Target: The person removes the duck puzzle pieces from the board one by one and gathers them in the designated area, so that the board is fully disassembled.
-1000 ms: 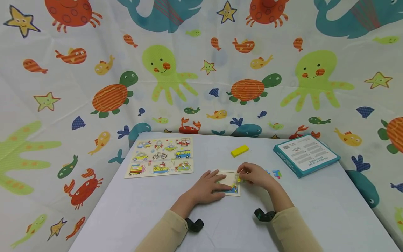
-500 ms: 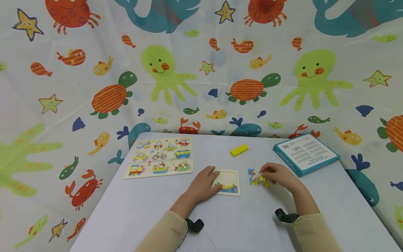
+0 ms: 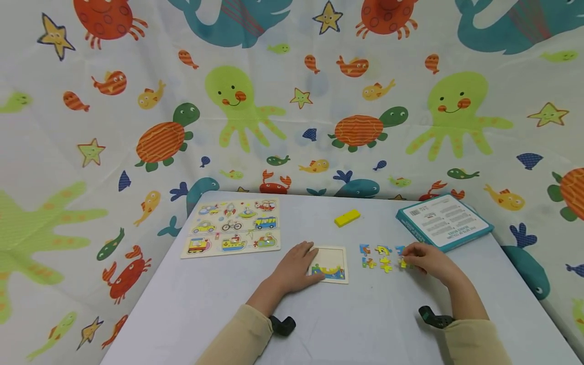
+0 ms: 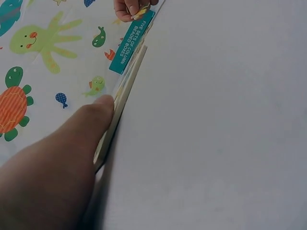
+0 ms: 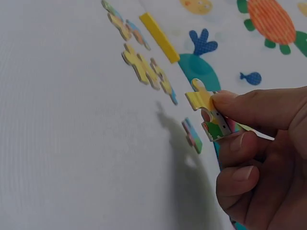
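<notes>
Left hand (image 3: pixel 294 268) lies palm down, right hand (image 3: pixel 429 259) pinches (fingers (image 5: pixel 236 184) curled).

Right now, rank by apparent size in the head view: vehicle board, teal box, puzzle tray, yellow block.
Largest to smallest:
Vehicle board
Teal box
Puzzle tray, partly covered by the left hand
Yellow block

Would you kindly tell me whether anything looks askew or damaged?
Nothing looks spilled or damaged. The teal box and yellow block sit at a slant on the table, while the small puzzle tray lies nearly square.
</notes>
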Available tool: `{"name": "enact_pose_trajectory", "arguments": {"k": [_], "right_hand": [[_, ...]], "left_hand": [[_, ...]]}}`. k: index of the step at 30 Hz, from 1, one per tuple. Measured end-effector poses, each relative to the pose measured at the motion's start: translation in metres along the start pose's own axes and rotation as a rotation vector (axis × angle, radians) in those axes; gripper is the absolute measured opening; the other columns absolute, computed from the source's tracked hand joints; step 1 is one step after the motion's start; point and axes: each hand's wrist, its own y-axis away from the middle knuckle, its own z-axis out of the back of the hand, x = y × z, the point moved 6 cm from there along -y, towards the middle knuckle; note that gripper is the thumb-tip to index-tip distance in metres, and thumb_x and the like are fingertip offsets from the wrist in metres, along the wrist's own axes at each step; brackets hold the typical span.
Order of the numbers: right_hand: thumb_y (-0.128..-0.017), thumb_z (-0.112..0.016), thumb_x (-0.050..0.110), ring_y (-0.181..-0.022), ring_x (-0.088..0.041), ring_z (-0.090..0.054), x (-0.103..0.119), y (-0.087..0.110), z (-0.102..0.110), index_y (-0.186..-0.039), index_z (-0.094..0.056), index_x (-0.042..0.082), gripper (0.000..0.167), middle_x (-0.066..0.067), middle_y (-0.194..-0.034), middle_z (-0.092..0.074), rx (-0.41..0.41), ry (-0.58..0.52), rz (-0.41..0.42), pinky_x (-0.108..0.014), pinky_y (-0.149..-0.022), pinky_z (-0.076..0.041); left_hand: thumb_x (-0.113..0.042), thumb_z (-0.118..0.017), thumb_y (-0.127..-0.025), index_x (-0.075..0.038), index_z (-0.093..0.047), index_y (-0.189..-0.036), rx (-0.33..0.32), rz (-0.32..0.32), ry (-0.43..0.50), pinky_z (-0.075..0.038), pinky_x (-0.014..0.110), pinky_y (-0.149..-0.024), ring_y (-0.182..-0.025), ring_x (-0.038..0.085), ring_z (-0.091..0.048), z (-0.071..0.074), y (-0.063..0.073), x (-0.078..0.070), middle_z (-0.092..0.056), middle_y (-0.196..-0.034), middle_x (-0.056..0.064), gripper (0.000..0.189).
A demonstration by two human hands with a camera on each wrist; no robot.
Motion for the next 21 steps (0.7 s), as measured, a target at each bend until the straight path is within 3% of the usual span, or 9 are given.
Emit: {"name": "enact_pose_trajectory", "arguments": {"k": [10, 21], "right_hand": [[-0.094, -0.067, 0.031, -0.065, -0.018, -0.05, -0.017, 0.001, 0.0, -0.113, -0.064, 0.007, 0.03, -0.004, -0.08, -0.057, -0.005, 0.038, -0.049, -0.027, -0.055, -0.04], [-0.095, -0.066, 0.028, -0.069, -0.02, -0.052, -0.02, 0.0, 0.0, -0.112, -0.065, 0.008, 0.027, -0.005, -0.088, -0.059, -0.024, 0.068, -0.049, -0.027, -0.057, -0.042]], "left_hand": [[-0.076, -0.044, -0.089, -0.017, -0.033, -0.155, 0.02, -0.008, -0.014, -0.023, 0.041, -0.125, -0.153, 0.023, -0.02, -0.005, 0.0, 0.002, -0.026, -0.163, 0.003, 0.089], [-0.075, -0.044, -0.089, -0.018, -0.033, -0.156, 0.021, -0.013, -0.022, -0.021, 0.041, -0.125, -0.153, 0.023, -0.018, -0.001, 0.001, 0.0, -0.025, -0.164, 0.003, 0.088]]}}
